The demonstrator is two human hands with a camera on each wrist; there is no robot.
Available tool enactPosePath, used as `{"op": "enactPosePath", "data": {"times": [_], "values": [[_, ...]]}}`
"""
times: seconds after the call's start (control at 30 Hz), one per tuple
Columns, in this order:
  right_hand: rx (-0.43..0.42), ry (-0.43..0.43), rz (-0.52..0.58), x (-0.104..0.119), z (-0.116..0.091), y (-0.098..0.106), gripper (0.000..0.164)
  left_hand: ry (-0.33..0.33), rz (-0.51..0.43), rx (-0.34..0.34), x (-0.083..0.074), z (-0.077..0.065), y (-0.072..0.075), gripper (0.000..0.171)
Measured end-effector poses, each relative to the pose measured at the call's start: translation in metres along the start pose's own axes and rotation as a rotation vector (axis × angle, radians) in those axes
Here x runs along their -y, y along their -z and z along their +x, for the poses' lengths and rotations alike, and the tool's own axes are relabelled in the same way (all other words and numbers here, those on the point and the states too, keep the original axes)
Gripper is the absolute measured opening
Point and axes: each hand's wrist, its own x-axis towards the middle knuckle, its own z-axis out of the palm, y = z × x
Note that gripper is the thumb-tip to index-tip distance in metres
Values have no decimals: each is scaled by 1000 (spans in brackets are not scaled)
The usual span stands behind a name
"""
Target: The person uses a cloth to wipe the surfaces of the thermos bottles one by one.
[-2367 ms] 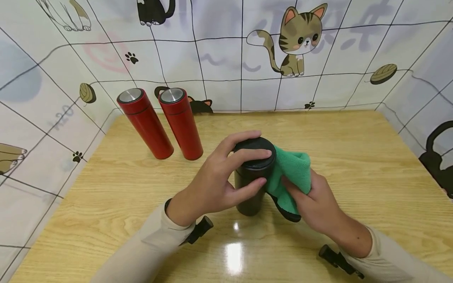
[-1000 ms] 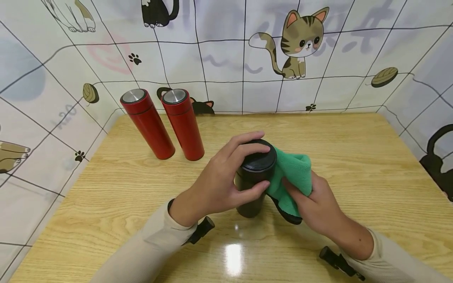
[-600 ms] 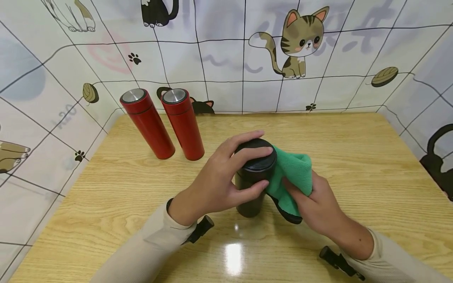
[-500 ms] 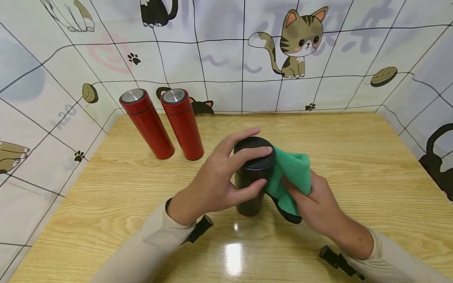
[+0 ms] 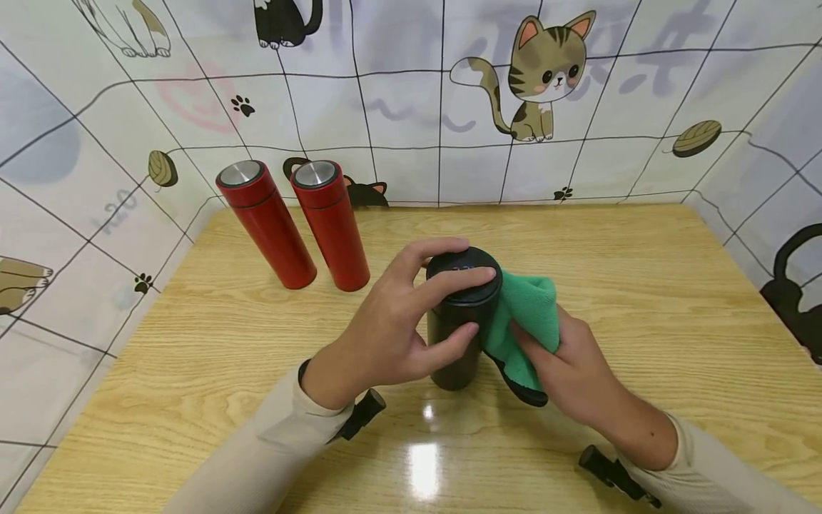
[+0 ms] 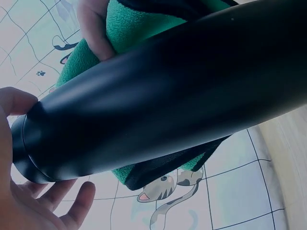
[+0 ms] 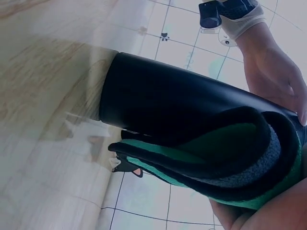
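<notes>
A black thermos point(image 5: 453, 368) stands on the table in front of me, with small pale marks showing on its lid. My left hand point(image 5: 392, 321) grips it around the top, thumb on the near side and fingers over the lid's edge. In my right hand point(image 5: 574, 368) is a folded green cloth point(image 5: 531, 307) with a black border, pressed against the thermos's right side. From the left wrist, the cloth point(image 6: 136, 24) shows behind the thermos point(image 6: 158, 100). The right wrist view shows the base of the thermos point(image 7: 144, 96) at the tabletop. Fingers under the cloth are hidden.
Two red thermoses point(image 5: 272, 235) point(image 5: 334, 235) with silver-topped lids stand side by side at the table's back left. A white wall covering point(image 5: 398, 107) with cat drawings encloses the back and sides of the wooden table point(image 5: 642, 285).
Pale marks have come into sight on the black lid. My right hand and the cloth have shifted slightly left; my left fingers have moved a little on the lid. The red thermoses stay put.
</notes>
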Motion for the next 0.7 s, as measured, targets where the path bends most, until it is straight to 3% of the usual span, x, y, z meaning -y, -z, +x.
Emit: {"op": "enactPosePath", "data": {"times": [0.27, 0.5, 0.7], "values": [[-63, 9, 3, 3, -1, 0, 46, -8, 8, 1, 0, -1, 0, 48], [17, -8, -10, 0, 0, 0, 43, 5, 10, 12, 0, -2, -1, 49], [-15, 47, 10, 0, -1, 0, 49, -6, 24, -7, 1, -1, -3, 60]]}}
